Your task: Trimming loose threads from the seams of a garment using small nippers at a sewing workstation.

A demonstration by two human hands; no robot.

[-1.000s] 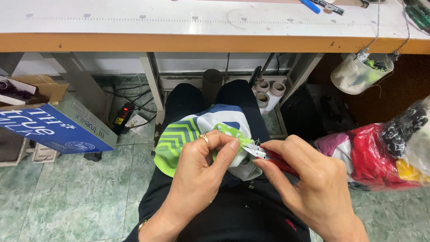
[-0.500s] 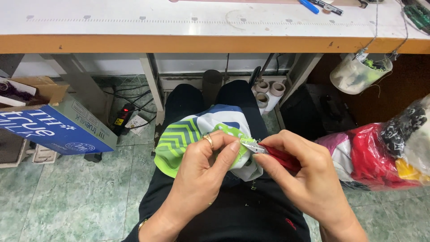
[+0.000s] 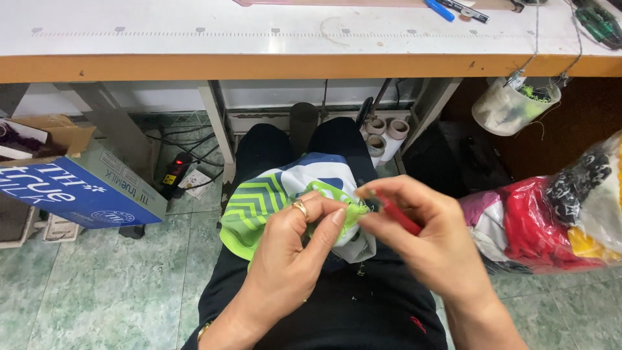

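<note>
- Green, white and blue fabric (image 3: 272, 194) lies on the person's lap in the middle of the frame, bunched up between both hands.
- Left hand (image 3: 295, 253), with a ring on one finger, pinches a fold of this fabric between thumb and fingers, holding it tight.
- Right hand (image 3: 431, 243) is closed around a small red-handled tool (image 3: 398, 217), whose tip meets the green edge of the fabric (it looks like a seam ripper, but the tip is too small to be sure).
- My judgement: the step in hand is picking at a seam or thread; the next move calls for a steady tip and a taut fold.
- Hanging from the desk (image 3: 259, 39) at upper right, a clear plastic tub (image 3: 508, 107) holds some green scraps.
- At the right edge, a clear plastic bag (image 3: 557, 207) is full of red, black and yellow cloth.
- At left, a blue cardboard box (image 3: 78, 188) stands open on the tiled floor (image 3: 103, 291); its contents are mostly hidden.
</note>
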